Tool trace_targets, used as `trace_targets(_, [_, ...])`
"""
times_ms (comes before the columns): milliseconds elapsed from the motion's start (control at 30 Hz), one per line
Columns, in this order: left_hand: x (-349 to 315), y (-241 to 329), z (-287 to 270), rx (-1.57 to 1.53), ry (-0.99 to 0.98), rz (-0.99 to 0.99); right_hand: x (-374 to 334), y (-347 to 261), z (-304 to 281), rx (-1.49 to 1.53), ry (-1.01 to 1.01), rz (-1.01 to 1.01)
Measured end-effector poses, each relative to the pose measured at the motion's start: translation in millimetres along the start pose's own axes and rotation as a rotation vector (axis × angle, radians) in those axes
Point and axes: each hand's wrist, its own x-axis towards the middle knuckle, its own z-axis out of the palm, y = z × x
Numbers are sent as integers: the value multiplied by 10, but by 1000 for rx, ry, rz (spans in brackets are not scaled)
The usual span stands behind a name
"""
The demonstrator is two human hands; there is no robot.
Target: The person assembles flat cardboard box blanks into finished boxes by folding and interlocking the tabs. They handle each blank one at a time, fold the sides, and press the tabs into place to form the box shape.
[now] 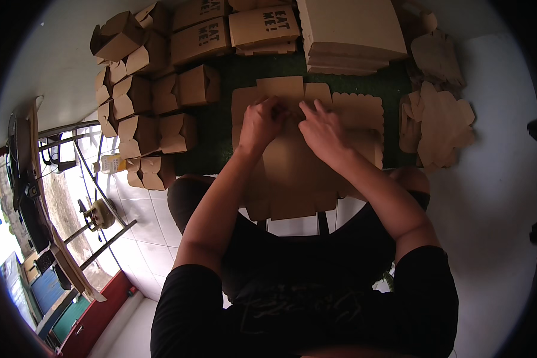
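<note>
A flat brown cardboard box blank [292,173] with scalloped flaps lies on a dark green mat [221,122] in front of me. My left hand [261,122] pinches and presses a flap near the blank's upper middle. Just to its right, my right hand [323,130] rests on the same blank, fingers stretched toward the left hand at the fold. Both hands touch the cardboard close together.
Several folded brown boxes [143,107] are piled at the left. Printed flat boxes [232,30] and a stack of flat blanks [352,36] lie at the back. Loose cut blanks [438,122] sit at the right. White tiled floor and metal stands [95,209] are at lower left.
</note>
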Motion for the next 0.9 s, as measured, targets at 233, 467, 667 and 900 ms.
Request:
trace_targets(233, [-23,58,15,10,29,35,-2,-49,36,53,-41,11])
trace_targets(467, [-22,75,13,-3,17,24,-10,-27,87,92,4,18])
trace_targets(667, [-20,85,8,-1,16,15,-7,-13,65,130,3,21])
trace_targets(900, [-21,44,13,4,6,25,-7,-21,89,121,28,20])
